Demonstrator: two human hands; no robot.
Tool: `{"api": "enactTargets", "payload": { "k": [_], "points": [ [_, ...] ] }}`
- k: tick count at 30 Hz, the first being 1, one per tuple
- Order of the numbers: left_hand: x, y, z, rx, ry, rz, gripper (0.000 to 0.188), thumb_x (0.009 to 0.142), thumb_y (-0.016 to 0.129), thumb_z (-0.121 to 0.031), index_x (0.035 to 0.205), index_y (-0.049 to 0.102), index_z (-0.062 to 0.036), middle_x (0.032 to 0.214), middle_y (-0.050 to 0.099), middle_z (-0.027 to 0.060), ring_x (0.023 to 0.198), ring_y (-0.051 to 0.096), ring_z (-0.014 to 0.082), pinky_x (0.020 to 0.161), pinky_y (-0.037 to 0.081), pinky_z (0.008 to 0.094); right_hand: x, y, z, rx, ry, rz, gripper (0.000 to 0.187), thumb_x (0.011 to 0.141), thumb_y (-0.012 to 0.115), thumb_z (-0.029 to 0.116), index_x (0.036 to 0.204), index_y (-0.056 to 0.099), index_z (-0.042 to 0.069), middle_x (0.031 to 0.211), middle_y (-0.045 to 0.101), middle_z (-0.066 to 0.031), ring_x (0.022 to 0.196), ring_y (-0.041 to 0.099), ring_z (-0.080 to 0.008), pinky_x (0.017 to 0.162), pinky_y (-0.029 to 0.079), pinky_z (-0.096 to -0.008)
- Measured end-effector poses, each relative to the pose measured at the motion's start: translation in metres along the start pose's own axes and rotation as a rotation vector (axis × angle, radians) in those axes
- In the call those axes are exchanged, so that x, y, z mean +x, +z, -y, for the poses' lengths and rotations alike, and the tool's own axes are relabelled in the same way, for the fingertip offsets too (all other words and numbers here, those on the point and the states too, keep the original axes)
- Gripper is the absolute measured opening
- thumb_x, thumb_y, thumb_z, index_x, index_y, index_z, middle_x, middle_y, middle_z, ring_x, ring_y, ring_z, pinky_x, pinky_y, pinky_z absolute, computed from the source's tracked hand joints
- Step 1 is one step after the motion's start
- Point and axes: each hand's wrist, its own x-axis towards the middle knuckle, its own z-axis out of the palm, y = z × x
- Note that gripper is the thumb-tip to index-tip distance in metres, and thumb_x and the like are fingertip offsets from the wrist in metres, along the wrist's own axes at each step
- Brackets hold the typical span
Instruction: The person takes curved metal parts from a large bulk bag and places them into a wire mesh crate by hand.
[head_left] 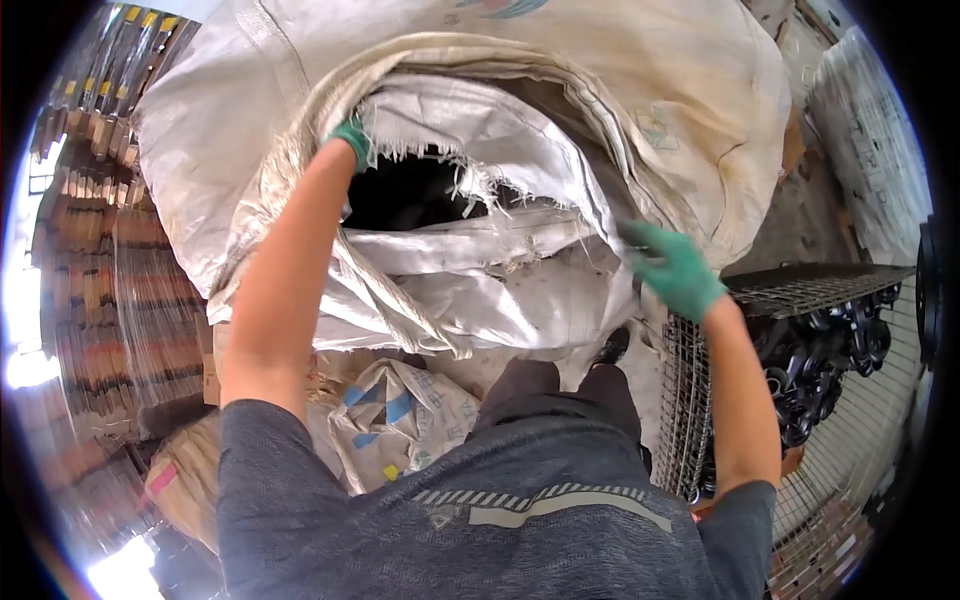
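Observation:
A large white woven bulk bag (pixel 480 300) gapes in front of me, the cut edge of its mouth frayed into loose threads. Dark contents show inside the opening, too dim to make out. My left hand (pixel 352 143), in a green glove, is closed on the bag's rim at the left of the opening; its fingers are partly hidden by the cloth. At the right side of the mouth, my right hand (pixel 678 272), also green-gloved, has its fingers stretched toward the bag's edge, somewhat blurred by motion. A twisted cloth strap (pixel 400 305) hangs over the near side.
A wire mesh crate (pixel 690 400) holding black round parts (pixel 820 370) stands close at my right. Flattened cardboard stacks (pixel 150 290) rise on the left. A crumpled white sack (pixel 400 415) lies by my feet. A plastic-wrapped load (pixel 868 140) stands far right.

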Motion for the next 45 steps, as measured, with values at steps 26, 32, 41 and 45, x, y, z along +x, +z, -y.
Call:
{"api": "enactTargets", "payload": {
  "k": [26,32,41,45],
  "points": [
    [0.035,0.212,0.097,0.291,-0.396,0.520,0.056,0.091,0.054,-0.034,0.141,0.049,-0.0108,0.137,0.054,0.0123,0.123,0.051,0.0297,0.105,0.039,0.0373,-0.191,-0.150,-0.219,-0.846,0.568,-0.766,0.032,0.100,0.051,0.018,0.129,0.060,0.007,0.131,0.057,-0.0124,0.124,0.050,-0.0276,0.106,0.039,-0.0396],
    [0.019,0.214,0.075,0.180,-0.187,0.390,0.057,0.091,0.058,-0.032,0.142,0.048,-0.0089,0.132,0.059,0.0112,0.118,0.056,0.0286,0.102,0.042,0.0356,-0.170,-0.153,-0.227,-0.812,0.236,-0.684,0.042,0.104,0.038,0.033,0.124,0.064,0.007,0.124,0.060,-0.0106,0.119,0.048,-0.0279,0.108,0.032,-0.0380],
    [-0.074,0.087,-0.143,0.313,-0.361,0.562,0.053,0.075,0.073,-0.048,0.112,0.065,-0.0103,0.123,0.063,0.0161,0.111,0.060,0.0373,0.085,0.052,0.0462,-0.172,-0.145,-0.217,-0.893,0.244,-0.826,0.026,0.094,0.052,0.017,0.115,0.064,0.007,0.121,0.058,-0.0133,0.117,0.047,-0.0356,0.102,0.038,-0.0456],
    [-0.125,0.041,-0.213,0.155,0.441,0.036,0.046,0.057,0.081,-0.017,0.098,0.062,-0.0092,0.098,0.065,0.0090,0.093,0.062,0.0338,0.080,0.052,0.0438,-0.161,-0.123,-0.179,-0.881,0.415,-0.867,0.028,0.084,0.059,0.014,0.111,0.065,0.008,0.106,0.064,-0.0194,0.102,0.058,-0.0393,0.094,0.043,-0.0503]
  ]
}}
